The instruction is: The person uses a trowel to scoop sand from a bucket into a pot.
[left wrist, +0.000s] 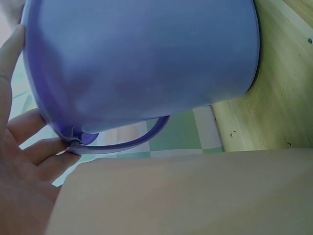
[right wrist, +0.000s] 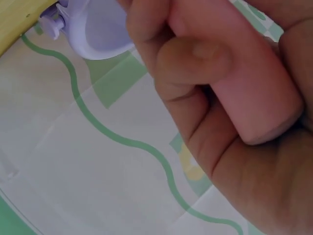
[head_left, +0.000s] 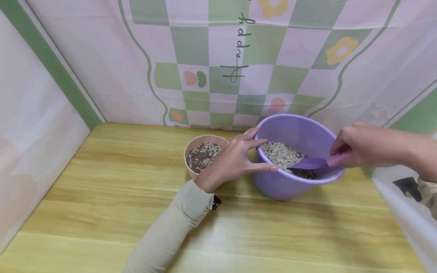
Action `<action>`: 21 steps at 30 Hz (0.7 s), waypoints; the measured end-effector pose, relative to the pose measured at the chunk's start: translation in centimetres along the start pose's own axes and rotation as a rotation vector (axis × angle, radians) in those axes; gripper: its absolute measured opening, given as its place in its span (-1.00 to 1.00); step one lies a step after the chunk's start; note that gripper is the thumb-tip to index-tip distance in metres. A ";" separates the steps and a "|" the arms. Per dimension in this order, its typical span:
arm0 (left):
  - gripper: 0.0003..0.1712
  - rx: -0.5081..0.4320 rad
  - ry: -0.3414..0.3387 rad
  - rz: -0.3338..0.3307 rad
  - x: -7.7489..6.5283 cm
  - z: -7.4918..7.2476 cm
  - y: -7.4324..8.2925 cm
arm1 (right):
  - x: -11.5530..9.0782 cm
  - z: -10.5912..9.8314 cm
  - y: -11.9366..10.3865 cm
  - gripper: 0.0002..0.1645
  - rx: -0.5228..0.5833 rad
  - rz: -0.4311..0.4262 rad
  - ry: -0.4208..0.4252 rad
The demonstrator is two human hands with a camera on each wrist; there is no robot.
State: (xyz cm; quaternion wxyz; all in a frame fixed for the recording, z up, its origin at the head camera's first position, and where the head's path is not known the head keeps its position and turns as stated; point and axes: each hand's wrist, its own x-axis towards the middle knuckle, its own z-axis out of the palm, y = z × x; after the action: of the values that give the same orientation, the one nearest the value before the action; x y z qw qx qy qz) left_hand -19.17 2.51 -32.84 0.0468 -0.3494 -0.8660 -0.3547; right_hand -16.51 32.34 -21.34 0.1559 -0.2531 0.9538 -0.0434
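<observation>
Hands: L hand (head_left: 235, 153) spread, fingers near straight, thumb & fingertips resting on rim of purple bucket (head_left: 278, 188). R hand (head_left: 355, 145) wrapped round pink grip of scoop (head_left: 308, 163); blade inside bucket, in mixed grains (head_left: 280, 152), pale ones heaped on L side, darker ones nr blade.

Rec.: brace rim w/ L hand, run blade in low & shallow, level load before lifting; a steep tilt would prob. spill.

Other: peach pot (head_left: 205, 139) just L of bucket on wood surface (head_left: 112, 212), brown fill part-covered w/ pale grains. Bucket's handle (left wrist: 132, 145) hangs on far side. Checked backdrop (head_left: 225, 45) close behind.

Obstruction: L wrist overlaps pot in head view; likely hampers a direct path betw. the two.
</observation>
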 end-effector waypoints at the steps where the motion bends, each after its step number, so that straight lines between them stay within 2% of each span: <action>1: -0.03 -0.005 0.002 0.000 0.0 0.0 0.0 | 0.0 -0.1 0.0 -0.92 -0.005 0.012 -0.010; 12: -0.02 -0.014 0.010 0.009 0.1 0.2 -0.2 | -0.2 -1.0 -0.3 -0.88 -0.059 0.079 -0.069; 17: -0.03 -0.008 0.011 0.007 0.1 0.1 -0.1 | -0.1 -0.9 0.0 -0.87 -0.077 0.056 -0.055; 21: -0.02 -0.011 0.011 0.011 0.1 0.2 -0.2 | 0.2 -0.6 0.2 -0.79 -0.074 -0.002 -0.050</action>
State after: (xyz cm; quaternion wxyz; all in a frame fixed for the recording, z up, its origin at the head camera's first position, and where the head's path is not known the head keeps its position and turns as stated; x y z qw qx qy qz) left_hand -19.28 2.56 -33.03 0.0514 -0.3523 -0.8618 -0.3613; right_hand -16.94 32.47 -20.88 0.1702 -0.2607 0.9503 -0.0018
